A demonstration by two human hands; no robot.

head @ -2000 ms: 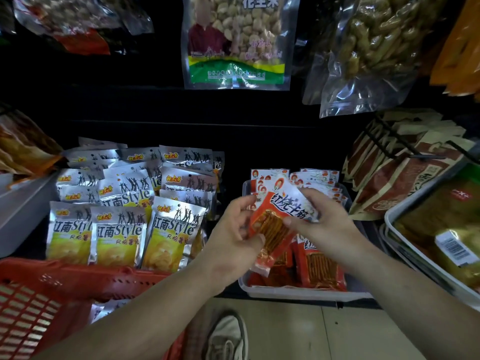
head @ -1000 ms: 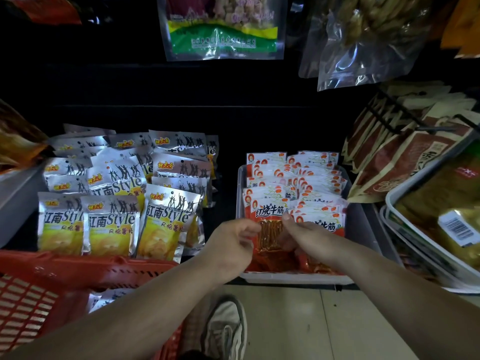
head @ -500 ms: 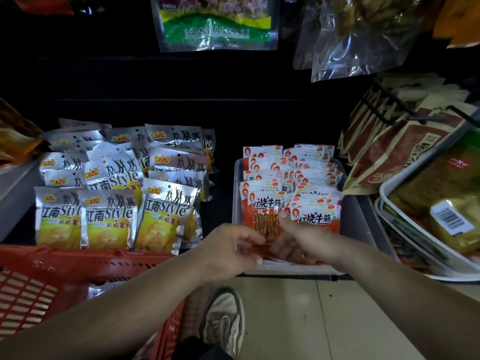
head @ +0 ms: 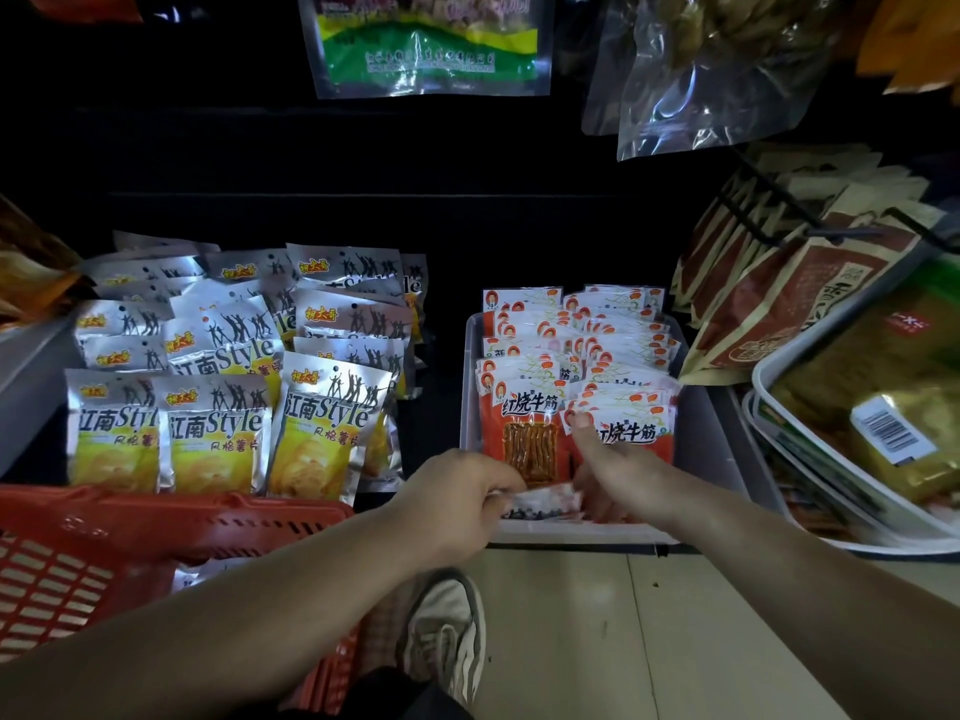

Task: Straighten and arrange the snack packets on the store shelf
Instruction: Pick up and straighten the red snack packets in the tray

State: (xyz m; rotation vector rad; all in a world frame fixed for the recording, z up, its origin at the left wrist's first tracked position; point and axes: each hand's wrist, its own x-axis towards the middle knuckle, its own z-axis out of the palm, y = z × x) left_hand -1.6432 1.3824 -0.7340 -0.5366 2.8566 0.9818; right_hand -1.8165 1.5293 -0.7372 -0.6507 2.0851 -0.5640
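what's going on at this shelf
A person is tidying red snack packets standing in a clear tray on a low shelf. The left hand pinches the lower edge of the front red packet, and the right hand holds it too, thumb pressed up its front. Silver chip packets sit to the left.

Black shelving [head: 363, 163] sunk in deep shadow at the back, grey ledge [head: 31, 392] seen at the left, pale tiled floor [head: 675, 641] below, crossed by a thin joint, everything dimly lit.

Red-and-white plastic snack packets [head: 524, 407] stand in a clear plastic tray [head: 714, 459]; silver foil crisp packets [head: 218, 433] stand left of it, behind a red plastic basket [head: 130, 522].
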